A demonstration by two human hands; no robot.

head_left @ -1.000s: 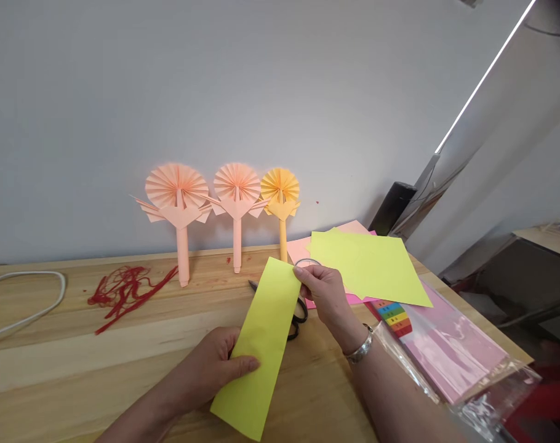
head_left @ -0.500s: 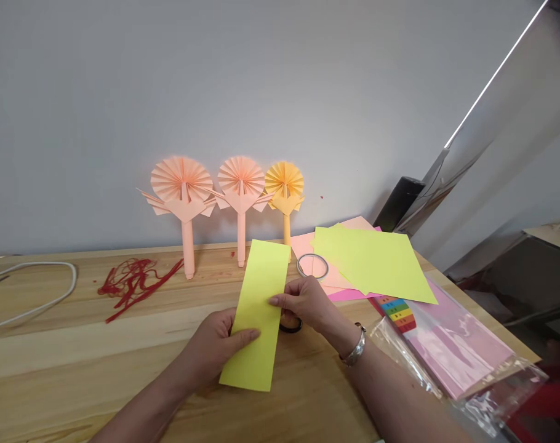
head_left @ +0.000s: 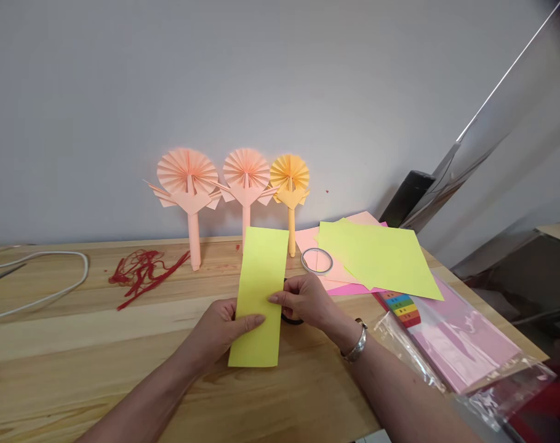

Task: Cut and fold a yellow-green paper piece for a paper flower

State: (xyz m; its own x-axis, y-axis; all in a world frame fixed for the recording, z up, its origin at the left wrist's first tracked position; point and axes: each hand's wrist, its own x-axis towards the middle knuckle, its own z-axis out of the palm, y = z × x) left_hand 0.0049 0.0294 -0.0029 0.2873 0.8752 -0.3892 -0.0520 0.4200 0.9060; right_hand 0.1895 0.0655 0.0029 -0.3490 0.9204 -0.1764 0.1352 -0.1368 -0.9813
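Note:
A strip of yellow-green paper (head_left: pixel 260 277) is held nearly upright above the table between both hands. My left hand (head_left: pixel 222 329) is closed on its left edge, with the thumb flat across the front and the fingers hidden behind. My right hand (head_left: pixel 308 301) pinches the right edge, its thumb on the front face. Behind the right hand shows part of a black ring-shaped thing (head_left: pixel 293 319), mostly covered. Three paper figures with pleated round fans stand against the wall: a large pink one (head_left: pixel 194 231), a smaller pink one (head_left: pixel 246 203) and an orange one (head_left: pixel 292 224).
Red threads (head_left: pixel 144 274) lie left on the wooden table (head_left: pixel 100 351), near a white cable (head_left: pixel 84 277). At right are yellow-green sheets (head_left: pixel 381 255) over pink ones, a tape roll (head_left: pixel 317 261), a plastic-wrapped pink paper pack (head_left: pixel 469 344) and a black cylinder (head_left: pixel 407 197).
The paper strip has turned slightly more upright, its lower end rising, with both hands still on it. The whole view has shifted a little, moving the table things right and up.

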